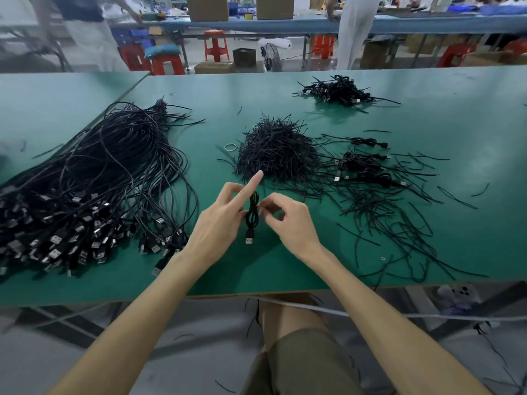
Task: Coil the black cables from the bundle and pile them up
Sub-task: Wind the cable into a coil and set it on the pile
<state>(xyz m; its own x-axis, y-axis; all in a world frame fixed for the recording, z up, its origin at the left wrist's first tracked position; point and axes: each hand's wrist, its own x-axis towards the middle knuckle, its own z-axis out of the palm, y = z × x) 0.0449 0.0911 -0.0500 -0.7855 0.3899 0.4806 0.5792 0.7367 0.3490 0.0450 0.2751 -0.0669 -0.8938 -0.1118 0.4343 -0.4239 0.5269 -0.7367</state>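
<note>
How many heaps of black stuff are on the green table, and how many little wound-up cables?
Big bundle of loose black USB cables: 1
Heap of short black twist ties: 1
Far pile of finished coiled cables: 1
Separate coiled cables lying right of the ties: 3
Coiled cable held in both hands: 1
Total: 7

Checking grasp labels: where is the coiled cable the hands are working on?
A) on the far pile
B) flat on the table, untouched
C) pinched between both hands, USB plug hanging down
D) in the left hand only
C: the coiled cable sits between the left hand and right hand, its USB plug pointing down.
</note>
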